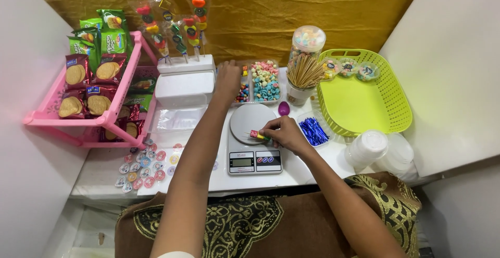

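Head view: candy tray (265, 83) holds colourful sweets.

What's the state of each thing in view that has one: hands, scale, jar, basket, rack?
left hand: reaching into the candy tray, grip hidden
right hand: pinching a candy skewer over the scale
kitchen scale: platform bare, display unreadable
marshmallow jar: lidded, upright
stick cup: full, upright
green basket: holds three wrapped pieces at back
pink rack: stocked with biscuit packs
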